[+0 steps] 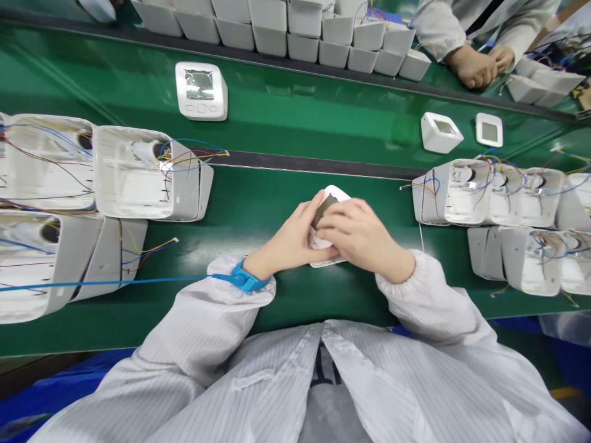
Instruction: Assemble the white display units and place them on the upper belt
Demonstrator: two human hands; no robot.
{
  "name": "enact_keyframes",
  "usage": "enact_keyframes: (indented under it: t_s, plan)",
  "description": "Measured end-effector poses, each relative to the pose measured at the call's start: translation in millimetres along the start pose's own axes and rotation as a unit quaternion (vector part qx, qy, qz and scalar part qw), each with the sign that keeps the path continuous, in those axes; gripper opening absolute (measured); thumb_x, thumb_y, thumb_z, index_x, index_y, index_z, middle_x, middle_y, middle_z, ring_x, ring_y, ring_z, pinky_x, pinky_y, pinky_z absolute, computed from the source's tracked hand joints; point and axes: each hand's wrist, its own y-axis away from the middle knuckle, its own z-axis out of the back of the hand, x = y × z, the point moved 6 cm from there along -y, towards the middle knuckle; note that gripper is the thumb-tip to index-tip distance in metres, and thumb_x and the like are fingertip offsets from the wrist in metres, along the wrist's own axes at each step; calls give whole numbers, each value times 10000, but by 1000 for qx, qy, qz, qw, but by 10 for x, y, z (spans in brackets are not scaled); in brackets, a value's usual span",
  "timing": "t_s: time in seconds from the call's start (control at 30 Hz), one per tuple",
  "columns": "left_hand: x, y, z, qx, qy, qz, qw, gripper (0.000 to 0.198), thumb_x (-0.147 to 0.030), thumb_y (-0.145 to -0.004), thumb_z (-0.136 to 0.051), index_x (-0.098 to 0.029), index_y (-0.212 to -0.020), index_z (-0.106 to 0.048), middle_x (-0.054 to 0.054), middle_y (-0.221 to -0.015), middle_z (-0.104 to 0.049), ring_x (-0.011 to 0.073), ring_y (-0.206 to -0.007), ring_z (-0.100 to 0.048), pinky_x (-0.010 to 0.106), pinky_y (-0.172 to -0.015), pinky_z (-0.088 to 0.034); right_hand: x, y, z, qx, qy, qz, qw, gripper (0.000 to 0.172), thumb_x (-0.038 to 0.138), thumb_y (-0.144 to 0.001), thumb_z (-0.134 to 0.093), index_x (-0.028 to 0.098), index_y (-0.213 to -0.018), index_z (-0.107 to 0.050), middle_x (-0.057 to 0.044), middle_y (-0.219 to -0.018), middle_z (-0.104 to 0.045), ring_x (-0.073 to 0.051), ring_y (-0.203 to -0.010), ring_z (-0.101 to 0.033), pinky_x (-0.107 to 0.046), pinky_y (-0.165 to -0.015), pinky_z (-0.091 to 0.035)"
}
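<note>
In front of me, over the green bench, is a white blood pressure monitor (pixel 334 192) with a dark screen. My left hand (pixel 298 237) is closed around its left side, thumb near the lower edge and fingers along the upper left. Over its right side lies my right hand (pixel 356 234), the fingers curled onto the screen's face. These fingers hide much of the front, and whether they pinch something small there cannot be seen. A blue wrist strap (pixel 247 278) with a cord circles my left wrist.
Open white housings with wires stand at left (pixel 133 175) and right (pixel 466 194). Beyond a dark rail (pixel 314 163) lie a larger monitor (pixel 202 91) and two smaller ones (pixel 441 133). Behind, white housings (pixel 302 46) line up near a co-worker's clasped hands (pixel 478 64).
</note>
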Motion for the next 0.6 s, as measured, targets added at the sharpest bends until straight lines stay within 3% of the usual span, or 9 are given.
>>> enact_keyframes:
  t_s: [0.07,0.13,0.2,0.27,0.37,0.47,0.6]
  plan:
    - [-43,1,31,-33,14,-41,999,1079,-390,-704,-806,-211,-1571,-189,172,-1555,-340,374,-1410,-334,531,-1184,-262,-181,32,143,-43,-9,-54,998,182,351,-954,-597,269,-1104,-661,-57,-1198,-676,-257,-1198,-555,-454,-985,-446]
    - [-62,17,72,-76,55,-79,992,1000,-404,-731,-784,-213,-1551,-243,166,-1571,-304,381,-1427,-307,521,-1197,-247,-347,74,216,-57,-22,-116,991,225,394,-948,-602,252,-1108,-670,-78,-1169,-674,-247,-1117,-594,-414,-923,-481]
    - [-41,42,74,-107,105,-98,984,919,-462,-783,-733,-227,-1537,-264,163,-1557,-314,370,-1384,-376,510,-1164,-316,-393,74,129,11,-10,-147,989,174,327,-973,-562,227,-1003,-701,-70,-1020,-694,-209,-936,-625,-356,-789,-487]
    - [-3,64,29,-117,136,-109,978,863,-524,-829,-673,-244,-1533,-259,165,-1544,-320,348,-1317,-453,508,-1110,-391,-317,37,-72,135,38,-141,980,202,222,-969,-536,187,-876,-712,-73,-897,-684,-195,-813,-597,-330,-668,-430]
    - [62,85,-51,-114,148,-128,974,777,-593,-875,-586,-240,-1508,-305,167,-1528,-341,332,-1281,-492,527,-1091,-415,-163,-51,-312,245,116,-122,955,211,133,-936,-523,127,-834,-707,-123,-894,-673,-234,-837,-565,-343,-614,-344]
    - [160,99,-68,-124,163,-128,970,733,-622,-899,-524,-231,-1491,-339,160,-1526,-367,348,-1334,-464,549,-1128,-380,-120,-119,-402,233,128,-117,957,224,128,-953,-477,107,-942,-699,-137,-927,-671,-243,-870,-547,-345,-623,-319]
    - [262,121,-55,-137,168,-113,970,727,-630,-896,-512,-239,-1488,-355,142,-1532,-393,356,-1385,-422,566,-1169,-332,-264,-59,-432,153,93,-143,973,231,220,-986,-472,139,-996,-689,-86,-889,-662,-194,-801,-533,-325,-634,-320]
